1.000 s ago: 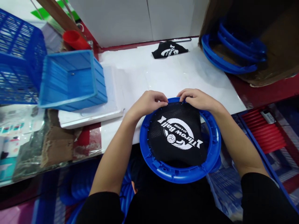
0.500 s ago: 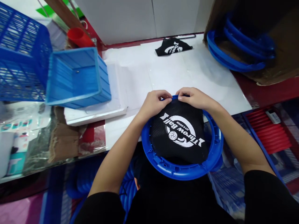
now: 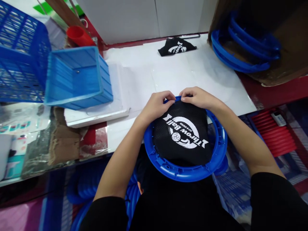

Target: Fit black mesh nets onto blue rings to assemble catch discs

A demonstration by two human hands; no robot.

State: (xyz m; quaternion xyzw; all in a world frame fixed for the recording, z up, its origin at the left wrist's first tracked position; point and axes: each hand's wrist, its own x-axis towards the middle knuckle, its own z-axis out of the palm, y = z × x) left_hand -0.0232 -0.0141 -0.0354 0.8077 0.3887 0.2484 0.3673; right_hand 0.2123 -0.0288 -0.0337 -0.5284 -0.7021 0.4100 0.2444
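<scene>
A blue plastic ring (image 3: 168, 168) rests against the near edge of the white table (image 3: 173, 77). A black mesh net (image 3: 185, 141) printed "Throw Ball" in white lies across the ring. My left hand (image 3: 156, 106) pinches the net's top edge at the ring's far rim. My right hand (image 3: 199, 98) pinches the same edge just to the right, fingertips close to the left hand's.
A light blue basket (image 3: 77, 77) lies tipped at the left, beside a dark blue crate (image 3: 19, 57). Another black net (image 3: 176, 47) lies at the table's far side. Blue rings (image 3: 240, 54) are stacked in a cardboard box at the upper right. A red cup (image 3: 79, 35) stands behind the basket.
Both hands have stayed at the net's top edge on the rim, with fingertips drawing slightly closer together. The view has shifted a little.
</scene>
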